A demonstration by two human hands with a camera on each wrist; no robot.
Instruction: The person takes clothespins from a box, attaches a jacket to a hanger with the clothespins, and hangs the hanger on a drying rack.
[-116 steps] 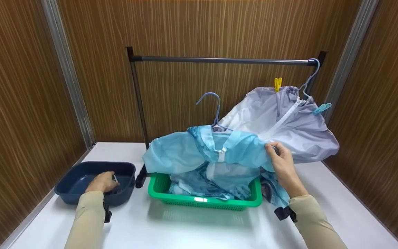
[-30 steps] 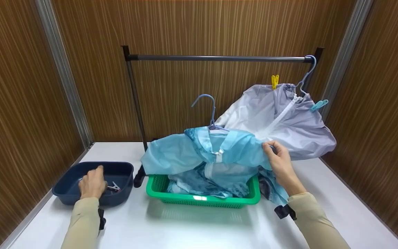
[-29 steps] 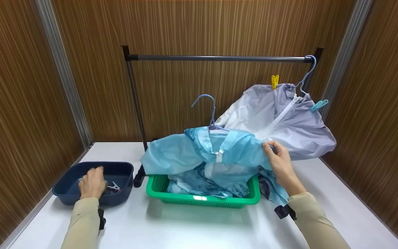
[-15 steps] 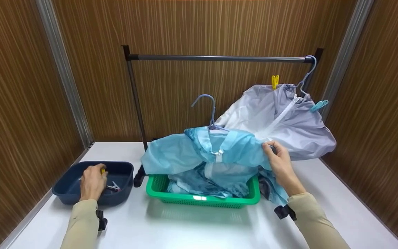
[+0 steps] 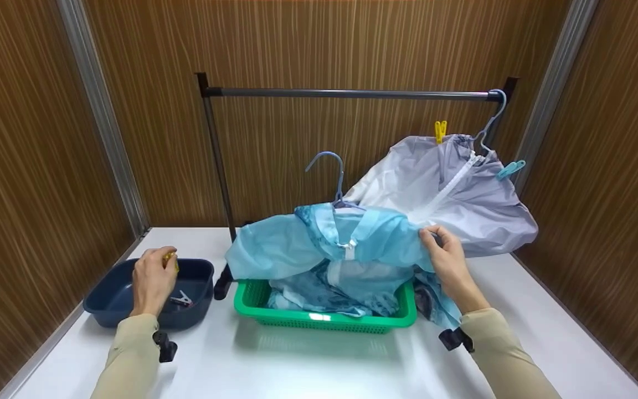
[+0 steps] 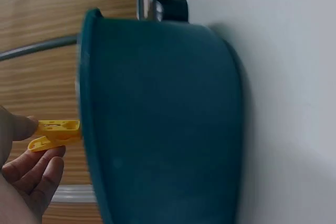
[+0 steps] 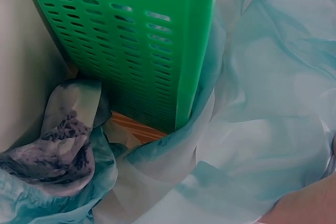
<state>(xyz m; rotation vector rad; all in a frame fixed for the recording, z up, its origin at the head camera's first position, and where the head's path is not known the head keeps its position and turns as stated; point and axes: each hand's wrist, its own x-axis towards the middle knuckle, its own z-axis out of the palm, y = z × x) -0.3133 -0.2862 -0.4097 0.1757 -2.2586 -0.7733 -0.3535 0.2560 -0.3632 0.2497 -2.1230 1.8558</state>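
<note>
My left hand (image 5: 150,282) pinches a yellow clothespin (image 6: 56,134) between thumb and fingers, at the height of the rim of a dark blue basin (image 5: 95,303). A red and white clip (image 5: 183,300) lies inside that basin. With thumb and fingers, my right hand (image 5: 452,266) grips the right shoulder of a light blue zip jacket (image 5: 274,249). The jacket hangs on a blue hanger (image 5: 341,180) whose hook stands up free of the bar. Its lower part spreads over a green basket (image 5: 324,322). In the right wrist view only the edge of that hand shows.
A dark metal rack (image 5: 352,94) stands behind the basket. On its right end hangs a pale lilac jacket (image 5: 407,172), with a yellow clothespin (image 5: 440,132) and a light blue clothespin (image 5: 511,169) on its shoulders. Wood-grain walls enclose the white table (image 5: 274,366).
My left hand has moved left off the red and white clip, taken a yellow clothespin and raised it from the basin. The right hand keeps its grip on the light blue jacket.
</note>
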